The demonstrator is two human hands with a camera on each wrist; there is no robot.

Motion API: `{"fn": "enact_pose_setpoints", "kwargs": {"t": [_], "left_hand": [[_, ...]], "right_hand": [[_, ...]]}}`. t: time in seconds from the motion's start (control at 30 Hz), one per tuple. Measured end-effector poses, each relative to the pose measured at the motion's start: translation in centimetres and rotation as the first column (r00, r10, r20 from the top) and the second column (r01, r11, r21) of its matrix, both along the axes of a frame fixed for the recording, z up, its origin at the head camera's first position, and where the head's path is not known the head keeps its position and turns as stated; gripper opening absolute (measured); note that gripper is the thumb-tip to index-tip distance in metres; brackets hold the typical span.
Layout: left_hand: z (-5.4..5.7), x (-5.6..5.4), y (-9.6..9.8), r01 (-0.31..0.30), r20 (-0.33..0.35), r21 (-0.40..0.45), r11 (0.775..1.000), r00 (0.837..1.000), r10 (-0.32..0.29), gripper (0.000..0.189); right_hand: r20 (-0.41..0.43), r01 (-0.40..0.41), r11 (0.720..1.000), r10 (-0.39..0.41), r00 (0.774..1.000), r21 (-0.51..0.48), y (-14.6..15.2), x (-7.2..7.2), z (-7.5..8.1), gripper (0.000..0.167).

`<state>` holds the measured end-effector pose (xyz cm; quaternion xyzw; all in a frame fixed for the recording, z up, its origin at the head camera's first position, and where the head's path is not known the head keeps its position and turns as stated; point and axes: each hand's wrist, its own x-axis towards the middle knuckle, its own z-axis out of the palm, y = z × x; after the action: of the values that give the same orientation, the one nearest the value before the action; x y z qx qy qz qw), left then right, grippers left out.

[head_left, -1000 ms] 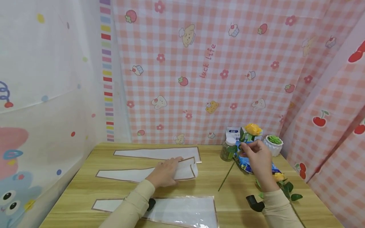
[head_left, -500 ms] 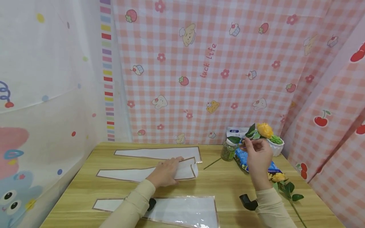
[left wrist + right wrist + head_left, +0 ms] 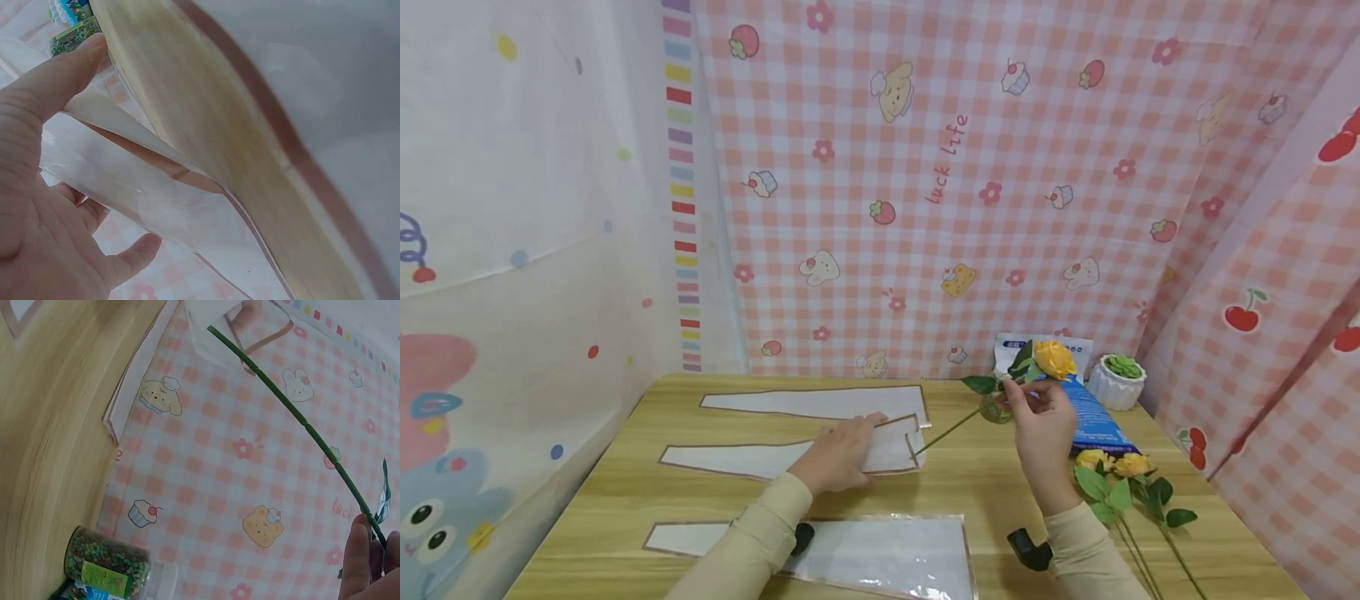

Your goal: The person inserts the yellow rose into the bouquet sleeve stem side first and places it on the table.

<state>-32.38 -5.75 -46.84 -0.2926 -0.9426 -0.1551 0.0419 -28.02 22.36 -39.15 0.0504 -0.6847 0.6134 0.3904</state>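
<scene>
A yellow artificial rose (image 3: 1054, 360) is pinched by its green stem (image 3: 306, 425) between my right thumb and fingers; the right hand (image 3: 1047, 433) is above the table, right of the middle sleeve. The stem slants down and left, its tip at the mouth of a white, brown-edged flower sleeve (image 3: 891, 446). Whether the tip is inside or just in front cannot be told. My left hand (image 3: 838, 454) grips this sleeve near its wide end, thumb on one side and fingers on the other. The sleeve's mouth gapes in the left wrist view.
Two more flat sleeves lie on the table, one behind (image 3: 850, 402) and one in front (image 3: 880, 550). At right lie more yellow roses (image 3: 1133, 464). A jar of green granules (image 3: 106, 556), a blue bag (image 3: 1093, 417) and a potted succulent (image 3: 1118, 387) stand at the back right.
The right hand has carried the rose left, and the stem has swung from pointing down to pointing at the sleeve's mouth. The left hand has barely moved.
</scene>
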Motion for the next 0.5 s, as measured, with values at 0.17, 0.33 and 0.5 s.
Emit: {"fn": "enact_pose_setpoints", "kwargs": {"t": [0.17, 0.33, 0.5], "left_hand": [[-0.1, 0.1, 0.1, -0.003, 0.010, 0.006, 1.000, 1.000, 0.003, 0.098], [0.0, 0.2, 0.2, 0.005, -0.004, 0.017, 1.000, 1.000, -0.005, 0.096], [0.0, 0.3, 0.3, 0.006, -0.008, 0.025, 1.000, 1.000, -0.005, 0.094]], "right_hand": [[0.012, 0.000, 1.000, 0.000, 1.000, -0.015, -0.6, 0.0, -0.4, 0.024], [-0.014, -0.047, 0.989, 0.046, 0.999, -0.140, -1.1, -0.1, -0.5, 0.041], [-0.037, -0.011, 0.991, 0.006, 0.999, -0.134, -1.5, 0.5, -0.7, 0.079]]}}
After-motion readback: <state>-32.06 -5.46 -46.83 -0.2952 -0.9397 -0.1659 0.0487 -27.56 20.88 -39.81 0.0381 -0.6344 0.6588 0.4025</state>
